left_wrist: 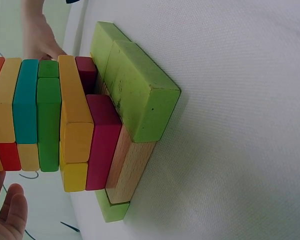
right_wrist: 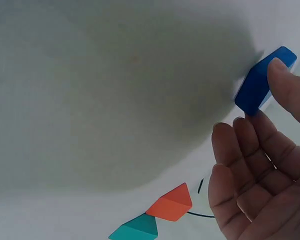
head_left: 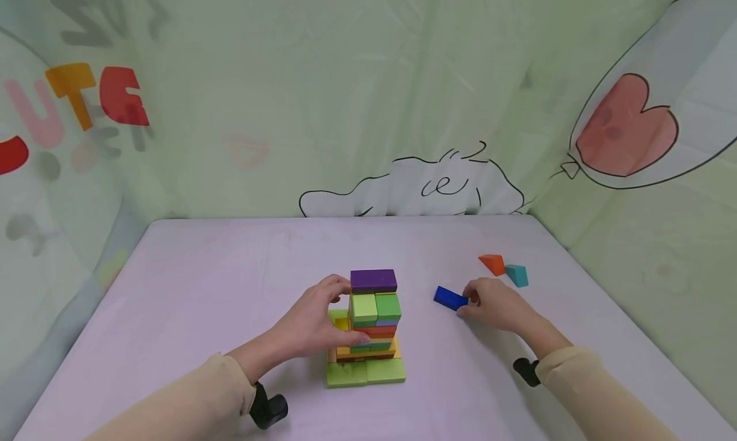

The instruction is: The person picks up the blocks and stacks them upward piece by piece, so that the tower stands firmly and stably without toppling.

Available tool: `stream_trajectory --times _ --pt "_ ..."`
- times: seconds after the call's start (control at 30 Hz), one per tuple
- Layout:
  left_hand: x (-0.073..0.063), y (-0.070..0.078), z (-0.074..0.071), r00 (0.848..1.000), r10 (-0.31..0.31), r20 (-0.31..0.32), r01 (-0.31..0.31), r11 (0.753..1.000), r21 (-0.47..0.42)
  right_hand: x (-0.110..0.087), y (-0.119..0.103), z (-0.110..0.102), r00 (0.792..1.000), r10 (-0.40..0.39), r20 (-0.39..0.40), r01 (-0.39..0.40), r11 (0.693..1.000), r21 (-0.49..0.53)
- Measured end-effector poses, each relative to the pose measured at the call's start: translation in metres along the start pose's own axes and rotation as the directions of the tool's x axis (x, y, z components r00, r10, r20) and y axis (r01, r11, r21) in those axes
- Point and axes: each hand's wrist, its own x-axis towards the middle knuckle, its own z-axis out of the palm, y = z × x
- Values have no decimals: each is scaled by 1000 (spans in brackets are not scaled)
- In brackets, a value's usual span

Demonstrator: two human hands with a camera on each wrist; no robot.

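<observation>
A stacked tower of colored wooden blocks (head_left: 374, 308) stands on the table, with a purple block (head_left: 373, 280) lying across its top and light green blocks (left_wrist: 145, 92) at its base. At its left side is my left hand (head_left: 313, 319), thumb stretched across the front and fingertips by the upper left edge. In the left wrist view some of its fingers (left_wrist: 12, 212) show loosely bent beside the stack. To the right, my right hand (head_left: 498, 305) pinches a blue rectangular block (right_wrist: 257, 82) between thumb and fingertip, close over the table; its other fingers are loosely bent.
An orange wedge block (head_left: 492, 264) and a teal wedge block (head_left: 517, 275) lie side by side beyond the right hand. The white table (head_left: 230, 268) meets a printed cloth wall (head_left: 276, 108) at the back and sides.
</observation>
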Motion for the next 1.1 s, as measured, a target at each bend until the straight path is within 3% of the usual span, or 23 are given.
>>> stream_trajectory --times 0.2,0.57,0.67,0.77,0.83,0.97,1.03,1.1 --pt "0 1 -1 1000 -2 -1 2 1000 8 -2 0 5 998 -42 35 39 997 68" --pt "0 1 0 1000 -8 1 8 1000 12 -9 7 9 998 -59 5 59 997 59" --pt "0 0 0 1000 -12 2 12 1000 11 -14 6 5 997 -79 -18 80 995 57" --pt "0 1 1 1000 -14 6 14 1000 16 -23 3 -5 985 -146 -94 153 986 71" --pt "-1 1 0 1000 -13 6 13 1000 21 -31 -5 -17 962 -211 -173 227 971 79" --pt "-1 2 -1 1000 -18 4 17 999 28 -47 -35 -40 876 -351 -332 386 922 43" --pt "-1 2 -1 1000 -21 3 21 1000 20 -54 -55 -49 835 -411 -365 447 894 17" --pt "0 2 0 1000 -24 4 24 1000 8 -62 -77 -56 824 -443 -352 474 880 2"
